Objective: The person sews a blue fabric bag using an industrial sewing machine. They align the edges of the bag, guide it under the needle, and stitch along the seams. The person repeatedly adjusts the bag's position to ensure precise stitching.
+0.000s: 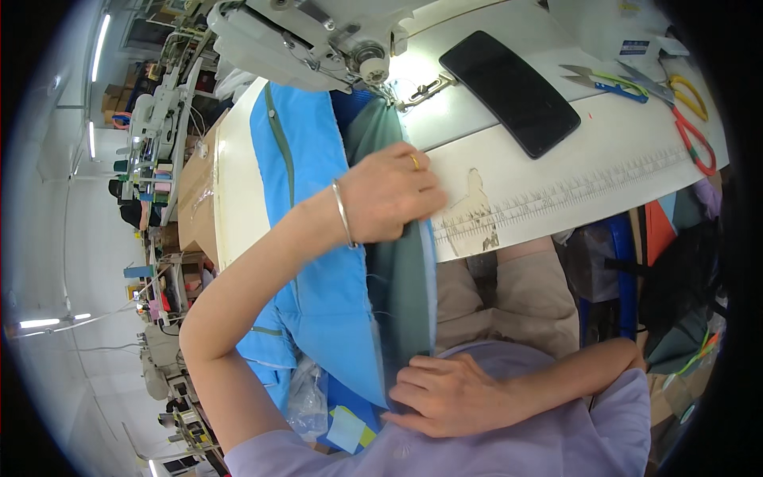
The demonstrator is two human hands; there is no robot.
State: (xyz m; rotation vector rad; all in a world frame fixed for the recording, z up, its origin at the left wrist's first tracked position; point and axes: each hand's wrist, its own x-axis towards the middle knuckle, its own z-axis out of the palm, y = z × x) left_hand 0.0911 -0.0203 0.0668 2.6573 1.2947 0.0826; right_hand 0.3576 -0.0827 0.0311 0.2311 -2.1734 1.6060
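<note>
Basically, the dark-green fabric (404, 306) ran from the presser-foot area (389, 98) of the sewing machine (314, 36) down to the lap, w/ the bright-blue fabric panel (318, 318) alongside on its L. L hand (389, 195) lay over the green nearer the needle end, fingers curled at its R edge, prob. to steer it; a bit blurred, tips hidden, so can't tell if it pinched or just pressed. R hand (453, 395) sat at the lower end, fingers bent and close together against the cloth, prob. to manage the slack; pinch unclear too, b/c the contact was hidden. Smartphone (513, 94), blue-handled snips (612, 84) and red-and-yellow-handled scissors (690, 131) lay R of the cloth on the tabletop (449, 155), presumably off the fabric's path yet reachable. Printed ruler scale (572, 193) ran near the front edge, prob. for quick measuring.
</note>
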